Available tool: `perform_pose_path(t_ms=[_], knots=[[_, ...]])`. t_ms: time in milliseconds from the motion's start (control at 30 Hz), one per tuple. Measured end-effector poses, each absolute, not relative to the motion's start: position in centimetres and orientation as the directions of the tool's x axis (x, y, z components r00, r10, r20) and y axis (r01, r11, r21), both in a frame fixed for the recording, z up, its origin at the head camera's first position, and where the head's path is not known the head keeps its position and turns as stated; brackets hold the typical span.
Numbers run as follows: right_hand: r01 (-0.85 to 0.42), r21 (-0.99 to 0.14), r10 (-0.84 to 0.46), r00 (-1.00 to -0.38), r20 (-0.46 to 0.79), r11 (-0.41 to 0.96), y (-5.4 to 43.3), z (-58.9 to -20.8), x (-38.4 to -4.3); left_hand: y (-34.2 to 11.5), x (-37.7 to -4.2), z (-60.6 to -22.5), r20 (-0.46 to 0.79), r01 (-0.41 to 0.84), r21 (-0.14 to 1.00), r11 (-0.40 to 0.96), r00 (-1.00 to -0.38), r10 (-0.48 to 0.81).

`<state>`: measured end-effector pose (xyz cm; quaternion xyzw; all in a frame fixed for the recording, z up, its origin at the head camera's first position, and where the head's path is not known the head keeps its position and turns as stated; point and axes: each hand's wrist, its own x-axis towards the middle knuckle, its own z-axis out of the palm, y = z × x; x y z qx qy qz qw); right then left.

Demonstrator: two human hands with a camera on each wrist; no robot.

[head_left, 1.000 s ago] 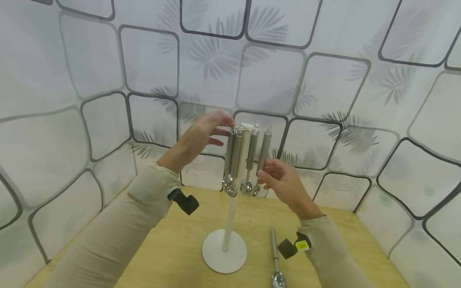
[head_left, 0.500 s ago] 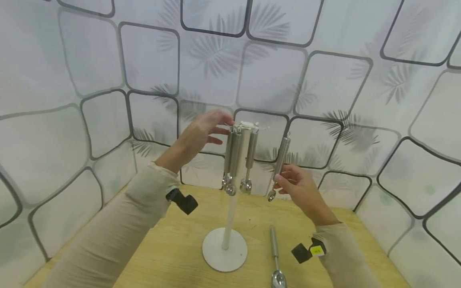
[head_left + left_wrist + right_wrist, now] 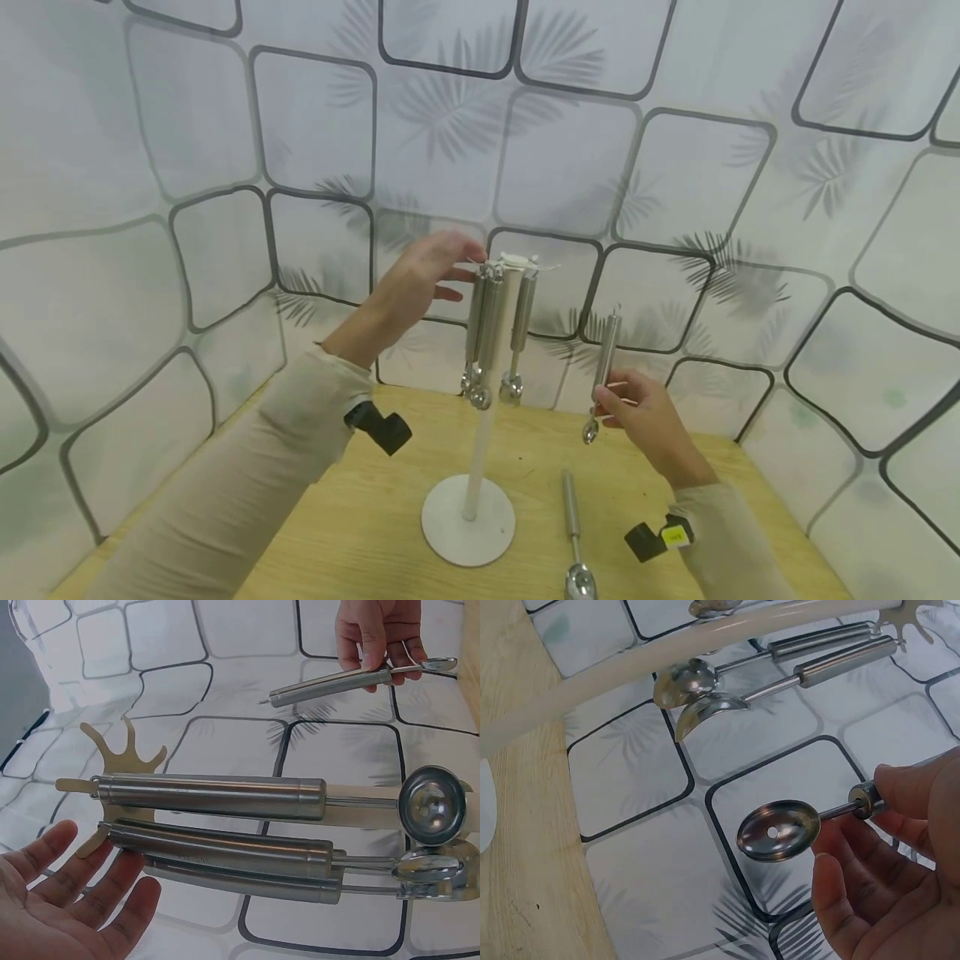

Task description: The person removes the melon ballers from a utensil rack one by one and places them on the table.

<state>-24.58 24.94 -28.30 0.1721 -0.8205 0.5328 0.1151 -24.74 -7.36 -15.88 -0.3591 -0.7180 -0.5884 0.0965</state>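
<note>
My right hand pinches the lower handle of a melon baller, held upright to the right of a white stand. In the right wrist view its oval steel bowl has a small hole and points away from the fingers. My left hand is at the stand's top on the left, fingers loosely spread. In the left wrist view its fingertips are right at a prong of the hook ring and the upper end of a hanging scoop. Several steel-handled scoops hang from the ring.
The stand's round white base rests on a light wooden table. Another steel scoop lies on the table to the right of the base. Behind is a pale patterned curtain, along the table's back and sides.
My right hand has taken the melon baller off the stand's right hook, then moved it right and down. My left hand has stayed at the stand's top.
</note>
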Motion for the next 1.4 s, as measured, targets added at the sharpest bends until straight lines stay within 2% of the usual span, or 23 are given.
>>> perform_pose_path(t_ms=[533,1000,1400], knots=[[-0.222,-0.878,-0.077,-0.975,0.209,0.424,26.8,-31.0,-24.4,-7.3,-23.3,-16.0,0.575,0.648,0.759,0.064,-0.713,0.401],[-0.161,-0.878,-0.041,-0.986,0.16,0.451,28.0,-34.4,-25.2,-6.6,-21.4,-15.5,0.573,0.673,0.734,0.093,-0.687,0.446],[-0.09,-0.893,-0.037,-0.996,0.082,0.442,28.8,-37.3,-25.0,-6.8,-21.5,-15.2,0.531,0.615,0.787,0.049,-0.715,0.455]])
